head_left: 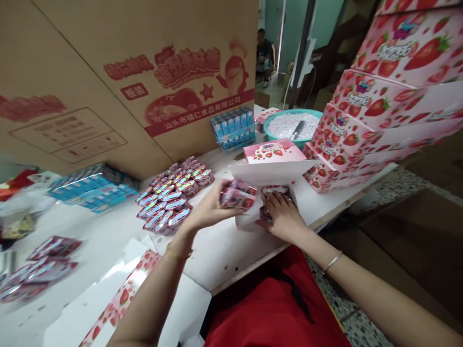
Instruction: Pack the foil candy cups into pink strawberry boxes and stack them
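My left hand (220,207) is closed around a few small pink candy packets (239,194) with strawberry prints, held just left of an open strawberry-print box (271,169). My right hand (280,212) reaches into that box, its fingers bent over more packets (275,190). The fingertips lie on or around them; how firmly they grip is hidden. White inner walls and a raised lid flap show on the box. Left of my left hand, many shiny packets (170,195) stand in tight rows on the white table (202,255).
Tall stacked strawberry boxes (361,101) rise at the right. Behind stand a turquoise basin (318,114) of white pieces and blue packs (233,126). A large brown carton (126,29) walls the back. Loose packets (54,248) and a flat printed box sheet (173,308) lie left. A person (265,53) sits far back.
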The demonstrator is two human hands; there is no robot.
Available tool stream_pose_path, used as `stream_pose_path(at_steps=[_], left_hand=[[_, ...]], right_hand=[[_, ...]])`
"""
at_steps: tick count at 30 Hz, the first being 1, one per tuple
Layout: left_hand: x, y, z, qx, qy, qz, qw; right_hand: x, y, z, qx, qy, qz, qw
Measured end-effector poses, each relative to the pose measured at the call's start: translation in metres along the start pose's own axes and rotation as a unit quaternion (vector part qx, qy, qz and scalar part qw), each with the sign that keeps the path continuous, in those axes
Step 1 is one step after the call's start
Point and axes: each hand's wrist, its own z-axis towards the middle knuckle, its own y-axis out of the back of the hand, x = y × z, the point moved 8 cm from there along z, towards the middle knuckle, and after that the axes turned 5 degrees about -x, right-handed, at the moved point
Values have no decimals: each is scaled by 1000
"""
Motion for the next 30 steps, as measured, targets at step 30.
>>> stream_pose_path(at_steps=[30], left_hand=[[126,55,-96,-91,84,393,911]], right_hand=[[19,5,-27,-187,161,11,969]])
